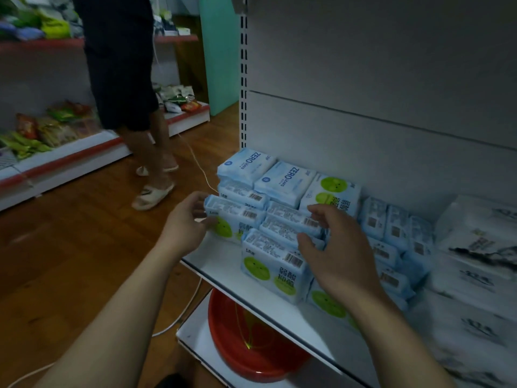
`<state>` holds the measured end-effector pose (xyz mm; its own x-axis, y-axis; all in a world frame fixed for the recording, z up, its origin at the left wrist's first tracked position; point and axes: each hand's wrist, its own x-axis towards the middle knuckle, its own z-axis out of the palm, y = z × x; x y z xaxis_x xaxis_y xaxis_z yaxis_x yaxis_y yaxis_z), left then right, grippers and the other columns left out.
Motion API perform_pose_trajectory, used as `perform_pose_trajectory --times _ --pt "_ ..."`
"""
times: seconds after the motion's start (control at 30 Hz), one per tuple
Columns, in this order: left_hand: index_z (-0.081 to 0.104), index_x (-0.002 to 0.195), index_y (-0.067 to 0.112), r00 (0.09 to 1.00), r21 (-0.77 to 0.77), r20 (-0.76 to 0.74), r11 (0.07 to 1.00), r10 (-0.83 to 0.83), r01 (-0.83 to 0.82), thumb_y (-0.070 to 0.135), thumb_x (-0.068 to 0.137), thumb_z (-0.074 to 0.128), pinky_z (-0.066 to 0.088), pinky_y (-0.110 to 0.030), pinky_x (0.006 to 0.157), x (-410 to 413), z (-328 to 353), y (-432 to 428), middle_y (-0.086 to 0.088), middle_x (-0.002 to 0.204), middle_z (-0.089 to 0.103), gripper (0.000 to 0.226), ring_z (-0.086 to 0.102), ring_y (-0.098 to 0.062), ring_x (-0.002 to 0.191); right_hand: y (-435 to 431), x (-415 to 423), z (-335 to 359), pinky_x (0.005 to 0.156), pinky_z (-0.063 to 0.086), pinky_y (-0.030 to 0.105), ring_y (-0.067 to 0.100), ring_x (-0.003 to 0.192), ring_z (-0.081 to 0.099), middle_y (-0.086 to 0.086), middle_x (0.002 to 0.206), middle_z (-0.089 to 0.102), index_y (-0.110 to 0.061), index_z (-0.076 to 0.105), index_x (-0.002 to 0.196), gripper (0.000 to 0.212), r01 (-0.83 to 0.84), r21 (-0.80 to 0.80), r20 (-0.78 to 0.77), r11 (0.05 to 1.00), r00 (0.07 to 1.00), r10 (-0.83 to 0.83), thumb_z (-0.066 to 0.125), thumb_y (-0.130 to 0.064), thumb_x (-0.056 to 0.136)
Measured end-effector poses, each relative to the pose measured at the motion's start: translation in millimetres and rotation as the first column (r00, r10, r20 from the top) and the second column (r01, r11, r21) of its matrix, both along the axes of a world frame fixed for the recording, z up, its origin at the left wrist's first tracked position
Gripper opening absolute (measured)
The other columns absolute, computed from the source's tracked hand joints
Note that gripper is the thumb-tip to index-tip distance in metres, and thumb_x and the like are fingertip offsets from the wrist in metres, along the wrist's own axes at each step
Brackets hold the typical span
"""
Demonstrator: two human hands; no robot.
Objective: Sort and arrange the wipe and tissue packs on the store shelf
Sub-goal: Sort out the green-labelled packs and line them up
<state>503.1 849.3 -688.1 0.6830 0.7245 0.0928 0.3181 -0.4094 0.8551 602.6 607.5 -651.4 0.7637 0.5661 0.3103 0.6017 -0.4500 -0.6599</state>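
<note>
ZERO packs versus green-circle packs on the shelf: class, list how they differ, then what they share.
ZERO packs carry dark blue lettering; green-circle packs carry large green circles. ZERO packs lie only at the back, atop the pile; green-circle packs also stand at the front. The left hand grips one of the green-circle packs; no hand touches the ZERO packs. Both are pale blue soft wraps.
</note>
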Motion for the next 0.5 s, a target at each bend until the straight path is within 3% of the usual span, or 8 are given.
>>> perform_pose_trajectory --times 0.07,0.17,0.3,0.4,0.5 --pt "0.056 0.107 0.035 0.996 0.059 -0.039 0.996 0.075 -0.072 0.015 0.081 0.076 0.05 -0.036 0.074 5 -6 1 0.004 0.098 0.06 0.039 0.059 -0.018 0.089 0 2 -1 0.095 0.033 0.023 0.009 0.116 0.044 -0.012 0.117 0.049 -0.03 0.052 0.128 0.041 0.028 -0.047 0.054 0.998 0.998 -0.025 0.063 -0.03 0.088" --pt "0.053 0.122 0.026 0.988 -0.109 0.023 0.983 0.153 -0.15 0.016 0.081 0.077 0.057 -0.04 0.071 13 -11 -4 0.004 0.097 0.059 0.049 0.061 -0.018 0.085 -1 2 -2 0.098 0.033 0.027 0.012 0.117 0.043 -0.008 0.124 0.051 -0.027 0.053 0.127 0.041 0.047 -0.089 0.094 0.995 0.995 -0.039 0.063 -0.029 0.087" --pt "0.05 0.114 0.026 0.993 -0.205 0.045 0.974 0.109 -0.098 0.022 0.085 0.072 0.059 -0.041 0.073 20 -8 -13 0.002 0.104 0.059 0.036 0.064 -0.015 0.087 0 0 -3 0.1 0.029 0.027 0.008 0.116 0.036 -0.01 0.124 0.047 -0.029 0.05 0.129 0.04 0.044 -0.142 0.095 0.989 0.995 -0.031 0.059 -0.032 0.09" --pt "0.047 0.113 0.025 0.995 -0.262 0.041 0.962 0.09 -0.076 0.039 0.079 0.076 0.057 -0.039 0.072 19 -3 -17 0.007 0.095 0.058 0.047 0.063 -0.012 0.084 0 -2 -3 0.102 0.031 0.029 0.009 0.115 0.037 -0.009 0.123 0.047 -0.029 0.05 0.129 0.039 0.039 -0.166 0.091 0.985 0.996 -0.024 0.058 -0.032 0.091" --pt "0.047 0.115 0.023 0.994 -0.192 -0.003 0.976 0.109 -0.107 0.049 0.07 0.081 0.056 -0.035 0.07 21 -5 -20 0.011 0.095 0.055 0.061 0.059 -0.008 0.085 0 -3 -3 0.102 0.033 0.03 0.01 0.116 0.039 -0.01 0.123 0.047 -0.03 0.05 0.128 0.038 0.037 -0.18 0.091 0.983 0.996 -0.02 0.058 -0.033 0.091"
